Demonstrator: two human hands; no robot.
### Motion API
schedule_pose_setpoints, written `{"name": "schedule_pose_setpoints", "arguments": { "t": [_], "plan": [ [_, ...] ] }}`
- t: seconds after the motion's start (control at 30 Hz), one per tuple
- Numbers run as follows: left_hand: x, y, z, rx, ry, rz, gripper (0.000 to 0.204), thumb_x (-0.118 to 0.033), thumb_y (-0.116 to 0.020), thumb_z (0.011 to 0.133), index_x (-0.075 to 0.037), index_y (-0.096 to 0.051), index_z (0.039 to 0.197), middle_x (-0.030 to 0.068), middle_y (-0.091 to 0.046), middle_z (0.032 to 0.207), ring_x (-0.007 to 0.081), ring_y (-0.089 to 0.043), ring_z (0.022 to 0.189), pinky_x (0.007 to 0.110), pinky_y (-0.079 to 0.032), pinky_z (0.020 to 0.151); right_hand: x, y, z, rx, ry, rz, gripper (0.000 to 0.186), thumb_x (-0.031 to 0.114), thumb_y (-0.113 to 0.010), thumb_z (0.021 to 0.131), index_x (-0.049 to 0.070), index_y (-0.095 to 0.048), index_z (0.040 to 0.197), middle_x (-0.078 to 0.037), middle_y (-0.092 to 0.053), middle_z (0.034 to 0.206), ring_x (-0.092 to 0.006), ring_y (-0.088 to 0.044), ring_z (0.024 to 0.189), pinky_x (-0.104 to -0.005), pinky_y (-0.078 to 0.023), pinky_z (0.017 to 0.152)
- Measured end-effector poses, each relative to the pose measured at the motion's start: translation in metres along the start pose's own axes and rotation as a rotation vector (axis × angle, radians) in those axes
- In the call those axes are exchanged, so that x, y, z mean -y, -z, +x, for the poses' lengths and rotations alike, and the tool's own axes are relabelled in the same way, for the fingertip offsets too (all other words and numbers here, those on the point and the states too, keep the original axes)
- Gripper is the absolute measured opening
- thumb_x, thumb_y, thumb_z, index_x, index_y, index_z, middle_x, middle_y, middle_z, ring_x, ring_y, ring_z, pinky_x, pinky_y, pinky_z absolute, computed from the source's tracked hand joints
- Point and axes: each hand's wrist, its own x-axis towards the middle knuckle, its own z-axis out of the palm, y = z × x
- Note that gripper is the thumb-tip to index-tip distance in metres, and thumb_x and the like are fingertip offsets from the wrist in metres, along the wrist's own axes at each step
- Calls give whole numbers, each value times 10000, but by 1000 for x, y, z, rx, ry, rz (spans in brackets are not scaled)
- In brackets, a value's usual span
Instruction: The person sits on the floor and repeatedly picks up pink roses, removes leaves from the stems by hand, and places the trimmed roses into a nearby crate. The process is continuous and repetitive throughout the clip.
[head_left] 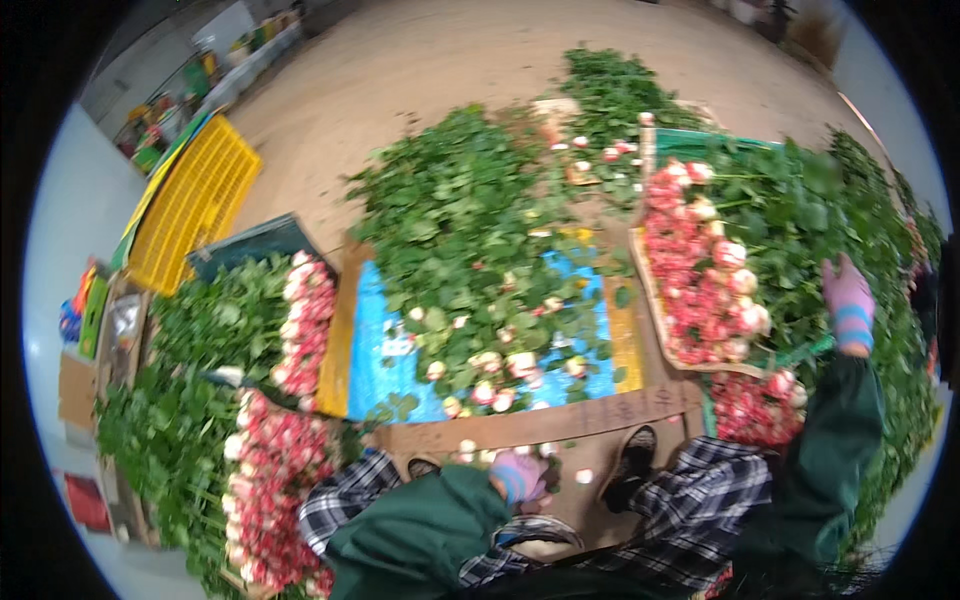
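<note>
1. My right hand (848, 300), in a pink glove with a blue-striped cuff, is to the right of the blue sheet (372, 370), at the leafy stems (790, 215) of a rose bundle; my fingers look extended, but I cannot tell whether they close on any stem.
2. My left hand (518, 477), gloved alike, is low on the near side of the blue sheet, just beyond its wooden board (540, 422); I cannot tell whether it grips anything.
3. That bundle's pink-and-white rose heads (690, 280) face the blue sheet from its right.
4. Loose roses (490, 385) and foliage (440, 210) lie on the blue sheet and beyond it.
5. More rose bundles (275, 490) lie to its left.
</note>
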Motion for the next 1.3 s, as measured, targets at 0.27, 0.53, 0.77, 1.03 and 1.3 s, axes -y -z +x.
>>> {"name": "schedule_pose_setpoints", "arguments": {
  "t": [0.27,0.53,0.77,1.03,1.3],
  "plan": [
    [129,-3,38,-76,824,-262,416,-454,-458,902,-116,-660,1036,166,-683,1006,351,-658,925,449,-526,802,141,47,-190,378,380,642,431,264,-562,923,24,-532,1281,-217,-658,983,-330,-657,891,-413,-501,774],
    [305,-27,17,-768,1253,-274,452,-372,-552,859,-6,-578,1124,250,-653,891,393,-638,823,474,-500,764,214,-10,-201,676,771,404,410,234,-626,854,44,-548,1209,-205,-644,834,-396,-619,774,-470,-474,703],
    [417,-44,54,-907,1245,-811,668,-460,-545,873,5,-459,1345,263,-565,1240,397,-553,1133,413,-424,963,252,-45,-187,832,860,342,439,234,-639,844,40,-530,1222,-180,-644,802,-382,-614,723,-468,-471,647],
    [452,-35,67,-444,1166,-782,702,-524,-659,798,63,-583,1174,243,-634,1142,336,-628,1032,390,-479,876,270,-64,-189,859,869,305,458,277,-624,865,42,-522,1245,-156,-625,728,-366,-614,692,-463,-465,616],
    [449,40,1,-387,1283,-442,480,-433,-593,831,-31,-630,1091,200,-676,1042,342,-650,984,424,-501,847,249,-50,-206,720,958,349,427,319,-638,852,101,-554,1210,-133,-623,714,-345,-620,645,-459,-479,577]
  ]
}}
